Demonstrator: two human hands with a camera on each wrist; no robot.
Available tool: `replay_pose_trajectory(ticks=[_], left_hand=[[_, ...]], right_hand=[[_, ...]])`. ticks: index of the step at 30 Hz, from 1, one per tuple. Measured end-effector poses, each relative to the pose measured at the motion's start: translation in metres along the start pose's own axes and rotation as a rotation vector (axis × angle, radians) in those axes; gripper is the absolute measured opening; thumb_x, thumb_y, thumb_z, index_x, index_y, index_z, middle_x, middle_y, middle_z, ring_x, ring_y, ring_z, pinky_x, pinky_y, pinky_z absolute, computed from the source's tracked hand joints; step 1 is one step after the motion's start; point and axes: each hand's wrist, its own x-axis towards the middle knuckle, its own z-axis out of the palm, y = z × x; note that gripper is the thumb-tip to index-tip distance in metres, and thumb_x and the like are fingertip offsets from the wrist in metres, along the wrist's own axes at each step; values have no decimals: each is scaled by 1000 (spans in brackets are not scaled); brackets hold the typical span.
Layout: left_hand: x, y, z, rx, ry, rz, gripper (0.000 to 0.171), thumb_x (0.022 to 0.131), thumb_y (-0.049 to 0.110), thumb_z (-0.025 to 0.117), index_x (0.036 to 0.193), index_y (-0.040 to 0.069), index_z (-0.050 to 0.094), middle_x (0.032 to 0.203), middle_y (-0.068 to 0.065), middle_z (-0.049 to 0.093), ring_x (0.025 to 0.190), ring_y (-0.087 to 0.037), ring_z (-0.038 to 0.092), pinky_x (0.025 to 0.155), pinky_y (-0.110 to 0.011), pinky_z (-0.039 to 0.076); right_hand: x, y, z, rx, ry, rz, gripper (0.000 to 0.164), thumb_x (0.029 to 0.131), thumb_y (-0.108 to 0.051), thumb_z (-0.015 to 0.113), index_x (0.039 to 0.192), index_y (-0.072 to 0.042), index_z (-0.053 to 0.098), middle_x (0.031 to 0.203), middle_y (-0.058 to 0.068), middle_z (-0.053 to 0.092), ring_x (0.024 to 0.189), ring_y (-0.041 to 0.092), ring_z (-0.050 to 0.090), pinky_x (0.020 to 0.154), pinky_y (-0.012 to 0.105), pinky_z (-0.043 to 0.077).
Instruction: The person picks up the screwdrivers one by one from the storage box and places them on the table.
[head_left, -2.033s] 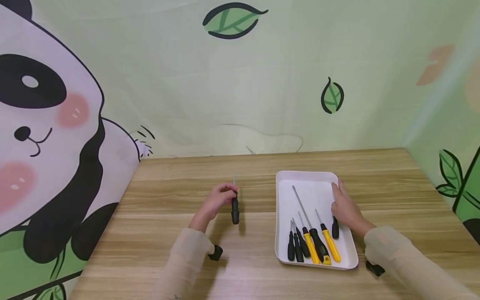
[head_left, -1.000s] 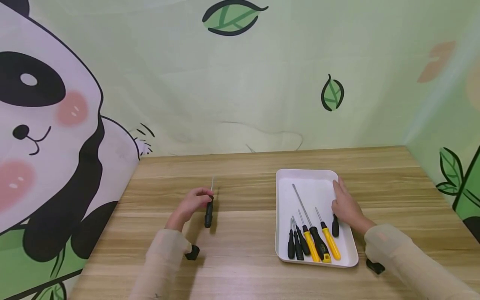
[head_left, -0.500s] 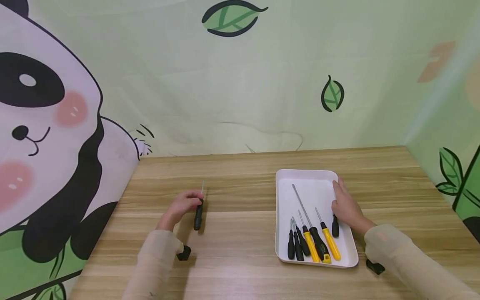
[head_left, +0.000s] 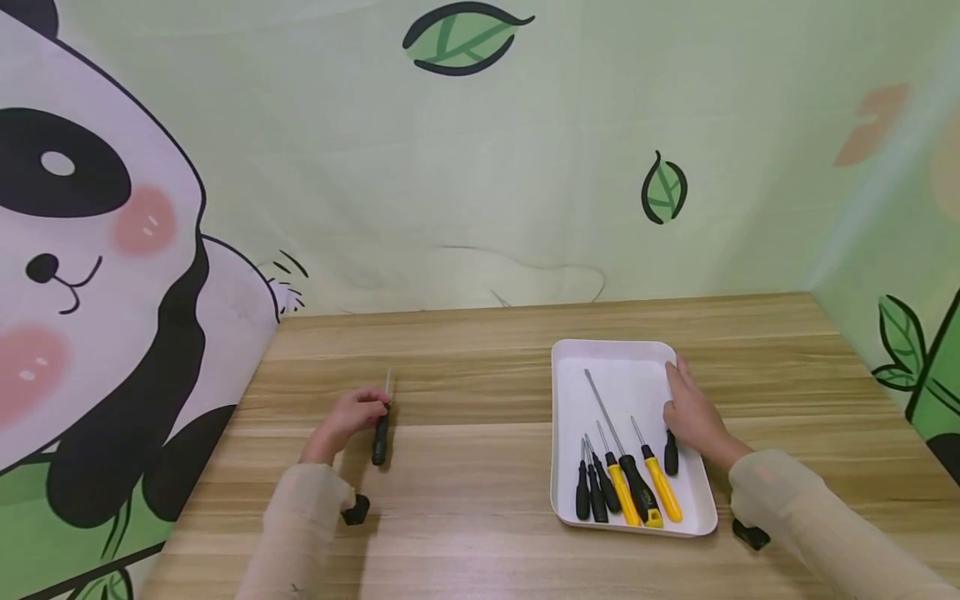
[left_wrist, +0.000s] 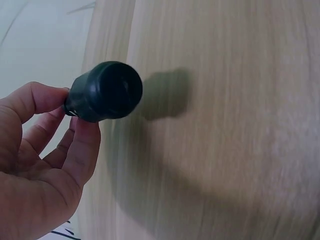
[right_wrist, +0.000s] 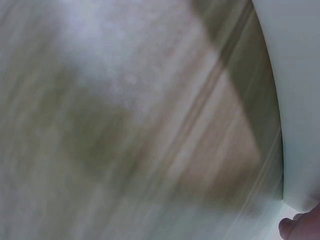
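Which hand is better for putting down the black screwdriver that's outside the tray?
Probably the left hand: it pinches that black screwdriver over the wooden table. The right hand grips the white tray by its side, so it would have to let go and reach across.

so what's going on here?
A person's left hand pinches a black screwdriver over the wooden table, shaft pointing away from them. Their right hand holds the right edge of a white tray. More screwdrivers, with black or yellow handles, lie in it; one is partly hidden by that hand.
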Motion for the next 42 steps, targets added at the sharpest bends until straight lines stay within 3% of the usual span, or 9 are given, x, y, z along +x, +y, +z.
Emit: replay_pose_trajectory(ticks=[13, 26, 33, 37, 42], left_hand=[[-5, -8, -16, 30, 30, -1, 31, 81, 1, 50, 107, -16, 49, 86, 0, 58, 70, -1, 50, 69, -21, 44], [-9, -14, -31, 30, 7, -19, 31, 81, -1, 50, 107, -17, 47, 78, 5, 56, 67, -3, 49, 64, -21, 43], [-11, -17, -34, 94, 3, -38, 29, 81, 0, 51, 107, -14, 50, 84, -2, 58, 69, -5, 49, 64, -21, 43], [-10, -18, -36, 115, 5, -46, 29, 81, 1, 51, 107, -13, 52, 86, -4, 59, 69, -5, 49, 64, -21, 43], [-9, -18, -37, 119, 12, -52, 28, 81, 1, 52, 104, -14, 52, 83, -1, 59, 70, -5, 49, 65, -22, 43]], right_hand=[[-1, -1, -1, -6, -1, 7, 58, 81, 0, 35, 134, 13, 15, 143, 29, 4, 125, 47, 21, 90, 55, 34], [-1, 0, -1, -23, 5, 2, 59, 80, 0, 35, 134, 13, 16, 142, 29, 6, 122, 48, 26, 76, 50, 42], [-1, 1, 0, -33, 4, 0, 58, 80, 0, 35, 134, 13, 17, 142, 30, 7, 122, 48, 27, 68, 46, 44], [0, 1, 0, -32, 7, -1, 58, 80, 0, 35, 134, 13, 17, 142, 29, 7, 122, 48, 27, 71, 48, 43], [0, 1, 0, -22, -6, 15, 59, 81, -1, 34, 135, 11, 15, 143, 28, 4, 125, 47, 22, 86, 54, 38]])
